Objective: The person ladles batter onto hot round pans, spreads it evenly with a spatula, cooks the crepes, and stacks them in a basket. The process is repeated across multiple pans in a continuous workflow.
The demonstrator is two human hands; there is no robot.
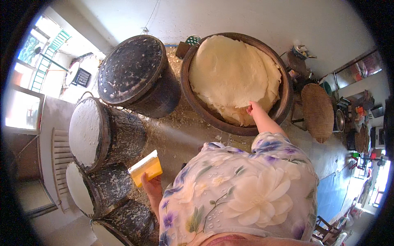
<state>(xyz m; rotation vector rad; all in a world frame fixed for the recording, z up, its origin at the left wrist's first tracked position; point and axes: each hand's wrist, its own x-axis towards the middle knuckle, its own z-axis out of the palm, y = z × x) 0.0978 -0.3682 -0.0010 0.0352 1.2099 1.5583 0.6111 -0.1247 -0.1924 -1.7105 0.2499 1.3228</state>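
In my left hand is a yellow scraper with a pale straight edge, held low beside the row of black-sided vessels. My right hand reaches forward to the near edge of a stack of thin, round, pale pancakes. Its fingers are bent together at the top sheet's edge and seem to pinch it. The stack fills a wide brown basin, with ragged layers showing at its right and near sides. My fingertips are small in view, so the grip is only partly visible.
A tall black vessel with a dark lid stands left of the basin. Several dark vessels with white tops line the left side. A round woven board is at the right. Crumbs litter the floor between them.
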